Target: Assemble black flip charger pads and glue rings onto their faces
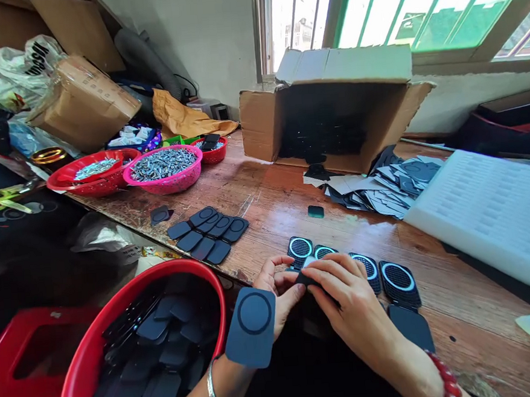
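Observation:
My left hand point(278, 288) and my right hand point(351, 295) meet at the table's front edge, fingers closed on a small dark flat piece point(303, 278), mostly hidden by them. A dark rectangular pad with a ring mark point(250, 326) lies across my left wrist; what holds it there I cannot tell. Just beyond my fingers stands a row of black panels with pale rings, among them a left panel point(300, 248) and a right panel point(398, 278). Beside my right wrist is a plain dark panel point(411, 327).
Left of me, a red tub point(211, 275) holds many dark pads. Dark folded pads point(208, 232) lie grouped on the table. Behind are a pink basket of screws point(165, 169) and red baskets point(59, 181). An open carton point(257, 126), peeled sheets point(382, 184) and white foam point(488, 213) stand right.

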### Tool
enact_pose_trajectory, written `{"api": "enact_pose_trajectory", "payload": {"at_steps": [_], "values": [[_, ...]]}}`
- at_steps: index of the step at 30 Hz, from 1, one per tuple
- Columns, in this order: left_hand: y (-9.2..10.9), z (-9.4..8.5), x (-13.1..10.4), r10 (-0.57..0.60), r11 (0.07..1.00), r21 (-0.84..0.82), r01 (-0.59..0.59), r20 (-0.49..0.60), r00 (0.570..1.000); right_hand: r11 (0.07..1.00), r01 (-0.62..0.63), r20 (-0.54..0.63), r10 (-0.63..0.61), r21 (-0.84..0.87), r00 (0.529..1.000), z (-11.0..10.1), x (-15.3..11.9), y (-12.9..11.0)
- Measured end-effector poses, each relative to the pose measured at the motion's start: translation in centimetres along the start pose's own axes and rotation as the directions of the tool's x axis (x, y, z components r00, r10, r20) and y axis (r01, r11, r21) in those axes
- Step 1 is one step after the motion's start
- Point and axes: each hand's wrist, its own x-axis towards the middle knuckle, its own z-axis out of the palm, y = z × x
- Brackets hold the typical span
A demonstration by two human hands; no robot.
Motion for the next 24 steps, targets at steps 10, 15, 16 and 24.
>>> {"api": "enact_pose_trajectory", "payload": {"at_steps": [10, 15, 16, 24], "values": [[1.2, -0.1, -0.3, 0.027, 1.0, 0.009, -0.026, -0.045, 0.999, 0.995, 0.102, 0.005, -0.102, 0.002, 0.995, 0.5, 0.9, -0.6], [1.0, -0.5, 0.1, -0.101, 0.989, -0.109, 0.096, -0.04, 0.994, 0.967, 0.239, -0.048, -0.243, -0.086, 0.969, 0.8, -0.3, -0.8], [0.9, -0.8, 0.4, -0.114, 0.988, -0.112, 0.107, -0.057, 0.992, 0.963, 0.258, -0.036, -0.261, -0.078, 0.965, 0.6, -0.7, -0.9], [2.8, -4.5, 3.8, 0.106, 0.992, -0.016, -0.123, -0.412, 0.905, 0.997, -0.024, -0.27, 0.044, 0.077, 0.962, -5.8, -4.5, -1.2]]}}
